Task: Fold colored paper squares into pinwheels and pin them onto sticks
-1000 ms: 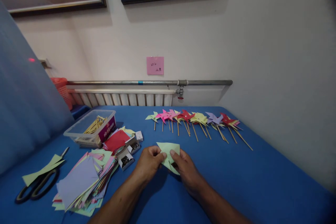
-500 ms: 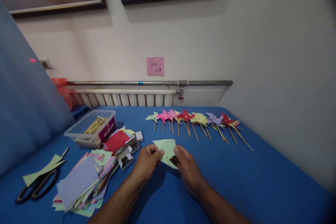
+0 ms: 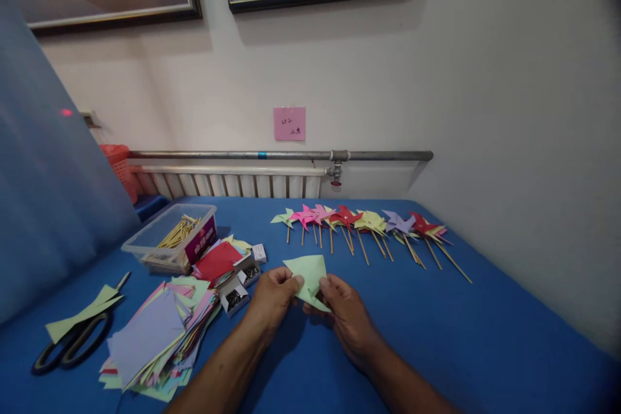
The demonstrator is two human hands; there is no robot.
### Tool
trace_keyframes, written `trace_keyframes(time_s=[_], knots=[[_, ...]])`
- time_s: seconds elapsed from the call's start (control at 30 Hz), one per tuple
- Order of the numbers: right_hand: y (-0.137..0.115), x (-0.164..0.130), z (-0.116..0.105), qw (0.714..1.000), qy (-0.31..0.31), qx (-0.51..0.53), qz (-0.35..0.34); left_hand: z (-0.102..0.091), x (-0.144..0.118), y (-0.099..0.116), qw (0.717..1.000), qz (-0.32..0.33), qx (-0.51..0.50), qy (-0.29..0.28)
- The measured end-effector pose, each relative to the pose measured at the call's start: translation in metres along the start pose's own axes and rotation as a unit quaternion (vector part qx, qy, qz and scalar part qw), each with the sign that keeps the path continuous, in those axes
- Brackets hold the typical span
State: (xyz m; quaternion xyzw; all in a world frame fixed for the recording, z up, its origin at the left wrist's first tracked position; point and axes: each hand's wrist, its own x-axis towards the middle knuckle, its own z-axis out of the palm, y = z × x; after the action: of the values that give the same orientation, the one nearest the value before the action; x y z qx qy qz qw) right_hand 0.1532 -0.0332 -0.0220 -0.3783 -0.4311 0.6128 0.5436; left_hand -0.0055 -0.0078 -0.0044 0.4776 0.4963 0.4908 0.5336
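Note:
Both my hands hold a light green folded paper (image 3: 308, 273) just above the blue table (image 3: 436, 336). My left hand (image 3: 274, 297) pinches its left edge between thumb and fingers. My right hand (image 3: 345, 314) grips its lower right side. The paper is a triangle-like shape with a point toward the far side. Behind it lies a row of finished paper pinwheels (image 3: 361, 222) on wooden sticks, in green, pink, red, yellow and purple.
Left of my hands: small boxes of pins (image 3: 236, 291), a stack of coloured paper squares (image 3: 155, 333), black scissors (image 3: 68, 346) on green scraps, and a clear plastic tub of wooden sticks (image 3: 169, 240). A radiator and pipe (image 3: 281, 155) run along the wall.
The green paper has been turned and lifted slightly toward the far side; my right fingers shifted from its top to its lower right edge. The view drifted a little.

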Motion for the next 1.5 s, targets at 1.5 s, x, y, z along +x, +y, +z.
trace_keyframes(time_s=[1.5], knots=[[-0.014,0.002,-0.012,0.995,-0.076,-0.057,-0.012,0.002,-0.001,0.001,0.999,0.023,0.018,0.033]])
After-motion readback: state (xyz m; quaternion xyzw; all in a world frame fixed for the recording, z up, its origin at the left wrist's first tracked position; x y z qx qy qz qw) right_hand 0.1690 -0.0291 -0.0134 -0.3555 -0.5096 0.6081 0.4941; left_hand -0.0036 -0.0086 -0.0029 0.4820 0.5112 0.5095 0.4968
